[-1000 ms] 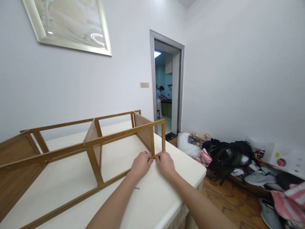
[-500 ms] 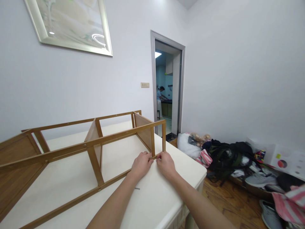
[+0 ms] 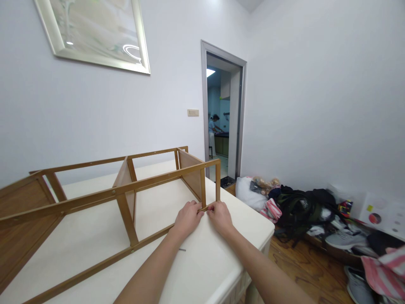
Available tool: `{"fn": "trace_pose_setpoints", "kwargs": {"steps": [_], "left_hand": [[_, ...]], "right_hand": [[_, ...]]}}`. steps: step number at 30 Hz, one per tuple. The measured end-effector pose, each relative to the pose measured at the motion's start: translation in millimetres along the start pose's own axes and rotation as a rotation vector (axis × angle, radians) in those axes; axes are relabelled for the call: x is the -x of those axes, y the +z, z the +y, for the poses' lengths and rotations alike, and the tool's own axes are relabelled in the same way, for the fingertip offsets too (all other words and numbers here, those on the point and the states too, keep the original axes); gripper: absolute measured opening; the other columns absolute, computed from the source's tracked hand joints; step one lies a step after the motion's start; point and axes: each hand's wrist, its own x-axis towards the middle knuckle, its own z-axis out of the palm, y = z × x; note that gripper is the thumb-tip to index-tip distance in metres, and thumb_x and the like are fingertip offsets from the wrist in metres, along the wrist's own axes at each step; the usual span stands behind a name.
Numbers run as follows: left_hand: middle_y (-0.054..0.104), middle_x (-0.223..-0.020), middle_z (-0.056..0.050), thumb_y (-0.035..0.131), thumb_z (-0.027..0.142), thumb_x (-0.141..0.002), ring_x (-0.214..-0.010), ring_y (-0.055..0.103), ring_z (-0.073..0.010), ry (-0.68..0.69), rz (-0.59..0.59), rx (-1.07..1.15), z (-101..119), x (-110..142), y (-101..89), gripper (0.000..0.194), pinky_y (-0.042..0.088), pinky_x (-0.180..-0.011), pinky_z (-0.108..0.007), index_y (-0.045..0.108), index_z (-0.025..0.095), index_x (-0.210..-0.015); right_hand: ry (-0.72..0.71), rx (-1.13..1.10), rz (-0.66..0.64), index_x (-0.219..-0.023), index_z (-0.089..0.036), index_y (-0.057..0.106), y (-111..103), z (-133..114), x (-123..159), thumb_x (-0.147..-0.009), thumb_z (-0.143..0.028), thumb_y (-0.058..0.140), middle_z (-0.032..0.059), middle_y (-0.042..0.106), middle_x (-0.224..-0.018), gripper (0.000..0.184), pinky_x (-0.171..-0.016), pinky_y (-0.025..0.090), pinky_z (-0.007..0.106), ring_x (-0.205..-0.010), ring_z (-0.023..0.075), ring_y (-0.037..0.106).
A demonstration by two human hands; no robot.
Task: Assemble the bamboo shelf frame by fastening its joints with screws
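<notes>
A brown wooden shelf unit [image 3: 123, 217] lies on its side on a white table [image 3: 202, 261], its open frame and cross panels showing. My left hand [image 3: 188, 217] is closed round the lower rail, by the foot of the end panel. Close to its right, my right hand [image 3: 220, 216] grips the same rail at the corner below the end post, thumb and forefinger pinched together. Whether a small part sits between those fingertips is hidden. Beside my left forearm a short thin metal rod [image 3: 182, 250] rests on the tabletop.
The table's right edge drops to a wooden floor [image 3: 297, 270]. Along the right wall lie a dark backpack [image 3: 294, 211], grey shoes [image 3: 346, 238], a white bag [image 3: 248, 193] and striped cloth [image 3: 384, 270]. Through the doorway [image 3: 245, 114] a person [image 3: 213, 131] stands at a counter.
Both hands stay at the same corner of the shelf unit, with barely any finger movement. The view has shifted very slightly.
</notes>
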Motion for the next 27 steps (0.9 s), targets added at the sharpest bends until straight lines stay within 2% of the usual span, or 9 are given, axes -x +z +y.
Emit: {"fn": "trace_pose_setpoints", "kwargs": {"steps": [8,15,23,27], "left_hand": [[0.064,-0.107,-0.005,0.046,0.034,-0.092,-0.108,0.056,-0.0216,-0.008,-0.006,-0.002,-1.0,-1.2,1.8,0.021,0.044,-0.085,-0.03,0.065,0.025,-0.097],[0.063,-0.107,-0.005,0.045,0.032,-0.092,-0.108,0.056,-0.0213,-0.003,-0.004,-0.003,-1.1,-0.7,2.3,0.022,0.043,-0.085,-0.03,0.065,0.026,-0.098],[0.063,-0.106,-0.005,0.045,0.033,-0.092,-0.107,0.056,-0.0221,0.006,0.008,-0.005,-1.5,-0.4,1.8,0.021,0.043,-0.084,-0.031,0.064,0.026,-0.097],[0.063,-0.105,-0.005,0.045,0.033,-0.093,-0.106,0.056,-0.0221,0.004,0.017,-0.011,-0.5,0.2,1.9,0.021,0.043,-0.084,-0.031,0.064,0.026,-0.097]], "right_hand": [[-0.013,0.03,-0.017,-0.079,-0.018,0.074,-3.6,-4.3,0.8,-0.085,-0.015,0.057,0.0077,0.071,-0.088,0.019,-0.076,0.04,0.025,-0.086,0.0189,0.061],[0.019,0.02,0.027,-0.088,-0.014,0.074,-2.1,-2.9,0.1,-0.091,-0.014,0.045,0.0119,0.07,-0.093,0.03,-0.082,0.04,0.028,-0.091,0.0212,0.061],[0.031,-0.016,0.024,-0.086,-0.017,0.072,1.6,2.8,0.3,-0.08,-0.012,0.053,0.0069,0.068,-0.095,0.021,-0.08,0.041,0.024,-0.093,0.0188,0.06],[0.016,0.001,0.014,-0.084,-0.017,0.072,0.9,0.4,0.6,-0.08,-0.013,0.056,0.0074,0.069,-0.093,0.017,-0.079,0.041,0.025,-0.091,0.0189,0.06]]}}
